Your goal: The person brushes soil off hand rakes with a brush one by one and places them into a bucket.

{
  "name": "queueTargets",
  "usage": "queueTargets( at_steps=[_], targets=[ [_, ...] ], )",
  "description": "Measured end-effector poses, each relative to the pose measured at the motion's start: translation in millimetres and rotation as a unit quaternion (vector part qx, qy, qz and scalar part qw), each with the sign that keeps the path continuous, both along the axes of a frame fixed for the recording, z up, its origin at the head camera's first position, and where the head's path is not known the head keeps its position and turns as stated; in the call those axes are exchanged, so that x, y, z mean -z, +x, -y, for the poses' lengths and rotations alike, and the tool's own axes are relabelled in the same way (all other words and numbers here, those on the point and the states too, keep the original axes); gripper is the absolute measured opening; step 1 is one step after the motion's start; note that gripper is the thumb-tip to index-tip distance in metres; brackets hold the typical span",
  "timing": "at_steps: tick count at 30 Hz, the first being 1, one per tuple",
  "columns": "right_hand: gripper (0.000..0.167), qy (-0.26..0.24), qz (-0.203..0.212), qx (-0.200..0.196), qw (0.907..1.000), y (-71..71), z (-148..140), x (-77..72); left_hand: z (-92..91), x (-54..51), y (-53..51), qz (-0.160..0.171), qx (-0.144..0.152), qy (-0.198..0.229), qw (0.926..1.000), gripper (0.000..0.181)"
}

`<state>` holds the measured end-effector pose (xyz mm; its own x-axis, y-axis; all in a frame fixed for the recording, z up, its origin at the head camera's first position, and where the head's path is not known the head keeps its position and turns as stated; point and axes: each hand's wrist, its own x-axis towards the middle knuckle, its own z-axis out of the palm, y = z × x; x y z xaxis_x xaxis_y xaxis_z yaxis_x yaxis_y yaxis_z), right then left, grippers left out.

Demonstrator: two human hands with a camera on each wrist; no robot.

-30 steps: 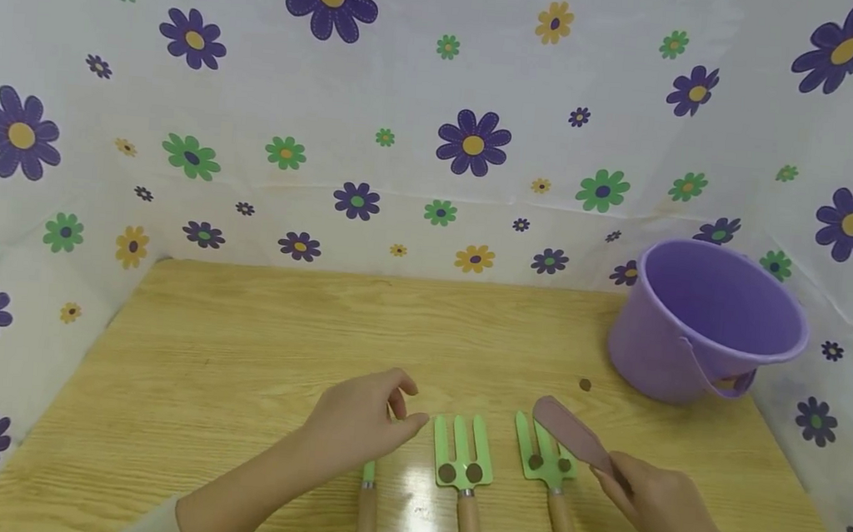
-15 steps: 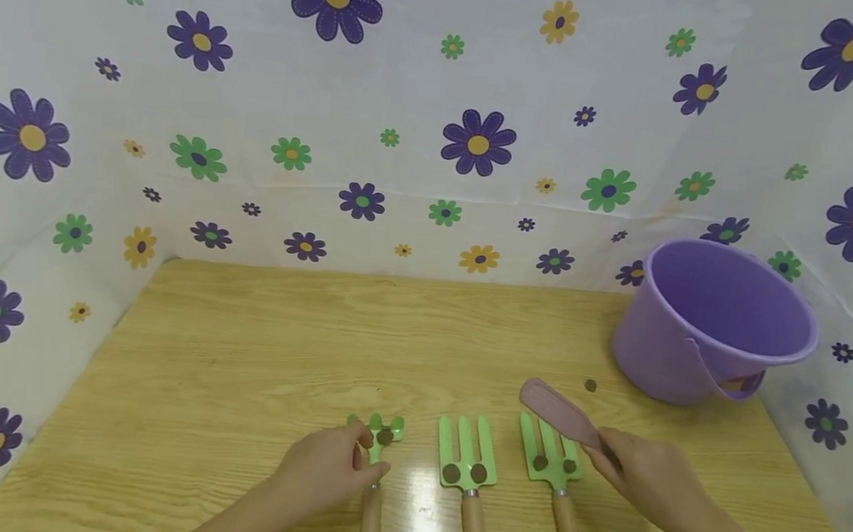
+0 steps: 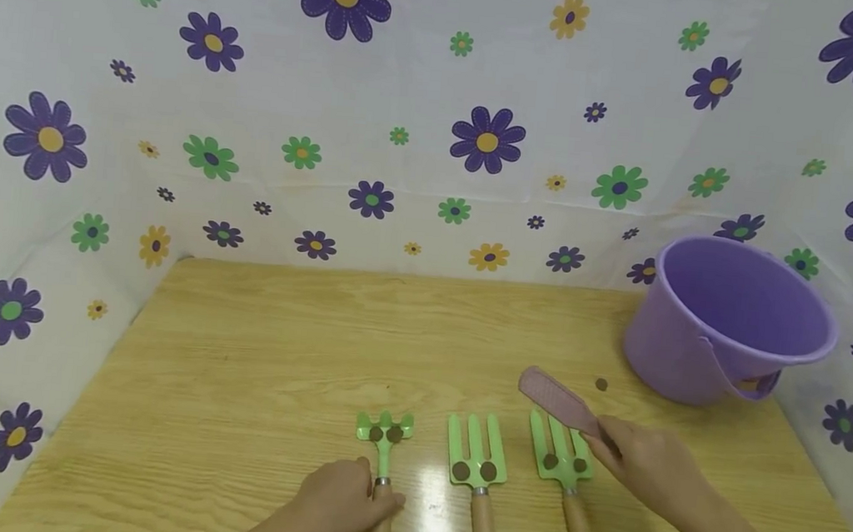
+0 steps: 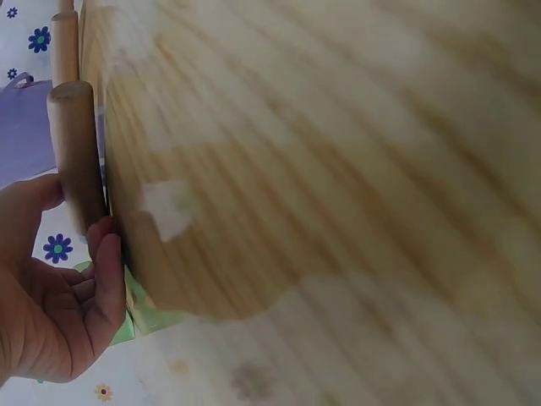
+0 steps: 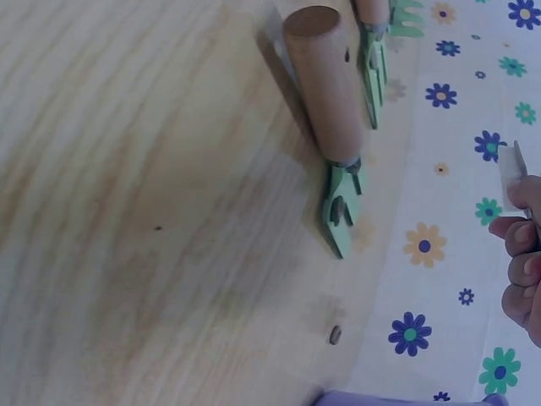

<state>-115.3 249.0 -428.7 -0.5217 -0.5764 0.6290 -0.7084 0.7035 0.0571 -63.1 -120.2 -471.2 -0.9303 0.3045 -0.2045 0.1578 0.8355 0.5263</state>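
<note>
My left hand [image 3: 340, 501] is at the small green hand rake [image 3: 383, 455], thumb and fingers pinching its wooden handle [image 4: 76, 152]. Two brown discs [image 3: 394, 435] lie on the rake's short tines. To its right lie two green hand forks, the middle one [image 3: 475, 470] and the right one [image 3: 564, 469], each bearing two brown discs. My right hand [image 3: 647, 463] grips a mauve flat-bladed tool [image 3: 555, 397] with a textured face, held over the right fork's tines. In the right wrist view two thin edges of this tool show beyond the fingers; its grip end is hidden.
A purple bucket [image 3: 671, 352] stands at the back right, its handle hanging down. One loose brown disc [image 3: 601, 384] lies on the wooden table [image 3: 278, 329] between the bucket and the right fork. A white flowered cloth [image 3: 412, 73] surrounds the table's back and sides.
My left hand has come back from above the rake's tines, uncovering them, and now grips the handle. My right hand has shifted slightly, still holding the mauve tool. The view has turned a little left.
</note>
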Motion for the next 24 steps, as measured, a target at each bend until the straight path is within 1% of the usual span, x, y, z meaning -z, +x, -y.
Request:
queueTargets(
  at_steps=[5,9,12,16,20,24],
  targets=[
    [0.055,0.015,-0.007,0.001,0.9999,-4.6,5,-7.5,-1.0,0.8,-1.3,0.015,-0.016,0.005,0.9997,0.051],
    [0.057,0.028,0.0,-0.002,0.9996,-6.8,11,-12.8,-1.7,1.6,-3.5,0.026,-0.026,0.022,0.9991,0.042],
    [0.057,0.03,-0.009,-0.012,0.9994,-8.7,15,-15.4,-1.4,2.0,-5.5,0.036,-0.027,0.04,0.9982,0.034],
    [0.053,0.028,-0.024,-0.027,0.9989,-10.9,20,-16.9,-0.7,-0.2,-6.3,0.062,-0.034,0.062,0.9956,0.027],
    [0.054,0.03,-0.021,-0.027,0.999,-11.3,22,-16.3,-0.6,-1.1,-5.2,0.081,-0.05,0.067,0.9932,0.019],
    [0.055,0.027,-0.021,-0.026,0.9991,-11.2,24,-15.5,0.9,-1.2,-3.7,0.08,-0.045,0.075,0.993,0.02]
  ],
)
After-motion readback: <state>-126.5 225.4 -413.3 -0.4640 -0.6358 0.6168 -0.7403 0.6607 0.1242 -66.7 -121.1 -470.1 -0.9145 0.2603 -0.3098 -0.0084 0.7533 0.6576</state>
